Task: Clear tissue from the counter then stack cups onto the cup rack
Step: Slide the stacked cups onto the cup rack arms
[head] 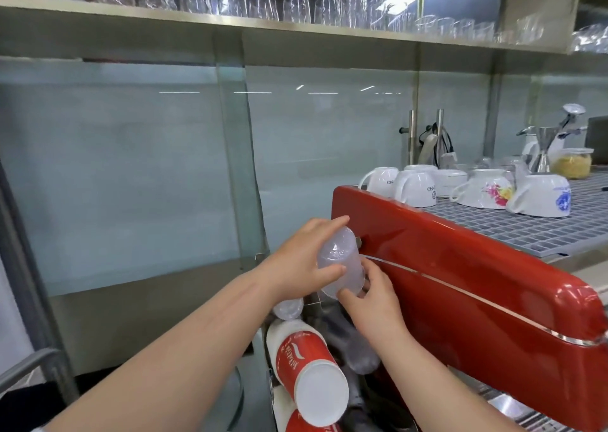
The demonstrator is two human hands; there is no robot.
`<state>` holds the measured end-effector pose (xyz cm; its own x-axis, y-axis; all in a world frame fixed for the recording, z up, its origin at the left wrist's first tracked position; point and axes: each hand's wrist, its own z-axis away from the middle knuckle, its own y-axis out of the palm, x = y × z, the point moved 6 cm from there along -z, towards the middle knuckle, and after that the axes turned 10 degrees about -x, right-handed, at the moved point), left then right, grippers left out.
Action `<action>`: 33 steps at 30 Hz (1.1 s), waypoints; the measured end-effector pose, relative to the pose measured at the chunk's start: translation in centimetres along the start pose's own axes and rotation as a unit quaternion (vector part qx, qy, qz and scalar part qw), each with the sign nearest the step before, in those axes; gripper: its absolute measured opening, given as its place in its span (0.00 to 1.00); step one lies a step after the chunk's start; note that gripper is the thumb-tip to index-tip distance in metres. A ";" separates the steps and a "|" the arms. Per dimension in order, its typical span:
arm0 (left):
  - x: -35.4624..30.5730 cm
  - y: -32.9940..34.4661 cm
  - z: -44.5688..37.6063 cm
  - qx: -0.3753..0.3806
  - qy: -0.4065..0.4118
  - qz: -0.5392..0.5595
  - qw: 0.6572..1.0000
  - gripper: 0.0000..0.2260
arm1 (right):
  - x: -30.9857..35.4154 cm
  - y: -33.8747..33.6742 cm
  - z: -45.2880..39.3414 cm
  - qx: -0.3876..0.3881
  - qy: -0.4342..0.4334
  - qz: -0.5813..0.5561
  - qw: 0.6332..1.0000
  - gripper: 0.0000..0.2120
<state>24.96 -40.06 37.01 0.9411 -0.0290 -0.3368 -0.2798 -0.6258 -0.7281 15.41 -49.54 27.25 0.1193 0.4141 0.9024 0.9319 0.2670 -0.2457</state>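
I hold a clear plastic cup (340,262) between both hands, tipped on its side with the closed bottom up toward the wall and the open mouth down toward me. My left hand (304,264) wraps its upper body, thumb across the front and fingers curled over the far side; my right hand (370,295) pinches the rim from below. Both are closed on the cup, beside the left end of the red coffee machine (460,287). The rack itself sits low in front of me, mostly hidden behind my arms; I can see another clear cup (289,308) just under my left wrist and a sleeve of red and white paper cups (307,366) lying slanted below that. I see no tissue on the counter here, so I judge I am on the stacking part. To do it well, I should line the mouth up squarely over the clear stack and slide it on with light pressure, since the thin wall looks soft and likely to buckle under a hard squeeze. The plastic is glossy, faintly ribbed and tapered; the paper cups are matte with flat white bottoms. White ceramic mugs (414,188) stand upside down on the grey grid (526,231) atop the machine.
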 end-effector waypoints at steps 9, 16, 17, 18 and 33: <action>0.4 1.5 0.0 0.020 0.035 -0.007 0.999 0.34 | 0.2 0.5 0.1 -0.002 -0.037 0.039 0.999 0.30; 0.9 2.0 -0.5 0.001 0.019 -0.020 1.000 0.37 | -0.5 1.1 -0.2 0.008 0.000 -0.027 1.000 0.23; 1.0 2.2 -0.5 0.000 0.021 -0.021 1.000 0.36 | -0.6 1.3 -0.3 0.009 0.008 -0.039 0.999 0.23; 1.1 2.4 -0.3 0.000 0.024 -0.019 1.000 0.35 | -0.8 1.4 -0.3 0.010 0.012 -0.046 0.999 0.23; 4.9 5.3 1.1 -0.042 -0.050 -0.049 0.997 0.18 | -0.8 1.0 0.1 -0.002 -0.101 0.060 0.993 0.28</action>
<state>27.93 -42.63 30.82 0.9382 0.1108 -0.3279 -0.1670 -0.6849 -0.7092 16.22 -49.50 26.19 0.1581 0.6090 0.7773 0.9165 0.2025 -0.3450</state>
